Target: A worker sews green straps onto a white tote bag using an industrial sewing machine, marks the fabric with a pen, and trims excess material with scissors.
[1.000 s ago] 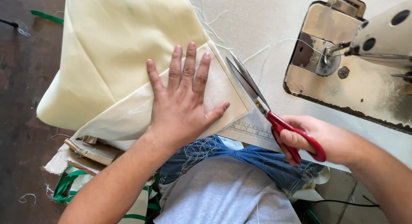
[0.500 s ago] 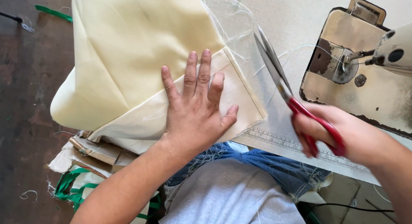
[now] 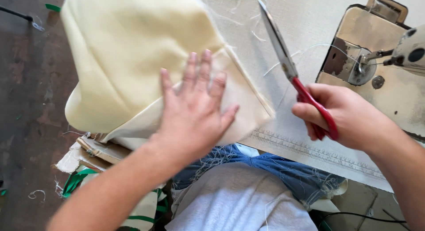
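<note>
Head view, looking down on a sewing bench (image 3: 310,18) covered in pale woven material. The left hand (image 3: 195,111) lies flat at centre frame, palm down, fingers (image 3: 205,71) spread and extended, gripping nothing; it presses on the folded edge of a cream fabric bundle (image 3: 133,49) that fills the upper left of the frame and overhangs the bench's near edge. The right hand (image 3: 341,113), at centre right, has its fingers (image 3: 305,111) curled closed through the red handles of a pair of scissors (image 3: 283,58). The steel blades point toward the top of the frame, look almost closed, and sit just right of the fabric's frayed edge, apart from it. A sewing machine (image 3: 380,58) occupies the upper right, its metal base worn. A printed ruler strip (image 3: 310,151) runs along the bench's near edge. Loose threads (image 3: 283,62) lie scattered on the bench. Dark floor (image 3: 26,102) shows at left.
</note>
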